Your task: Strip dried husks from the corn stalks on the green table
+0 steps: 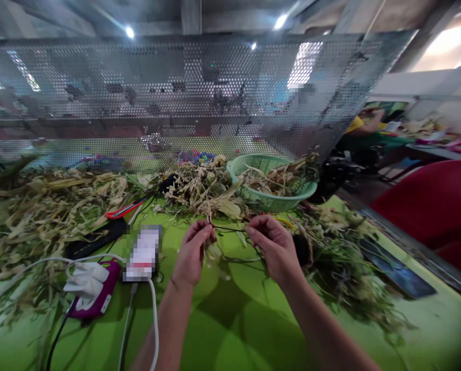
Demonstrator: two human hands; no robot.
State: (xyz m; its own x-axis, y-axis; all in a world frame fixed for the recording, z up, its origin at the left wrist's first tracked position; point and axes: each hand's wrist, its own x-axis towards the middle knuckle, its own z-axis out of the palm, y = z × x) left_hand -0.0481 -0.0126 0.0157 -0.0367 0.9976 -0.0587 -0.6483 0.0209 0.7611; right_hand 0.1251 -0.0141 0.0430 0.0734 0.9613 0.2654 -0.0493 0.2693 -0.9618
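Mesh screen (168,87) fills your whole background, then it's the green table (261,335) under your arms. Red chair (435,206) off to your right, and a big heap of dried plants (52,201) on your left. Behind your hands sits a green basket (271,201) with more dry stuff in it.

Your left hand (192,252) and right hand (277,247) are near the middle, palms inward, each with thumb and fingers pinched together. Purple power block (109,278) left of them has a pale mark on its side, too small to read; the phone (143,252) next to it has a pixelated screen, so you can't make out the writing.

Smallest is the dark cord (230,228) you've got hold of. It stretches between your two pinches, one at each end of the span, just above the table. Long axis goes left to right across your view, dipping slightly toward your right, roughly crosswise to your forearms
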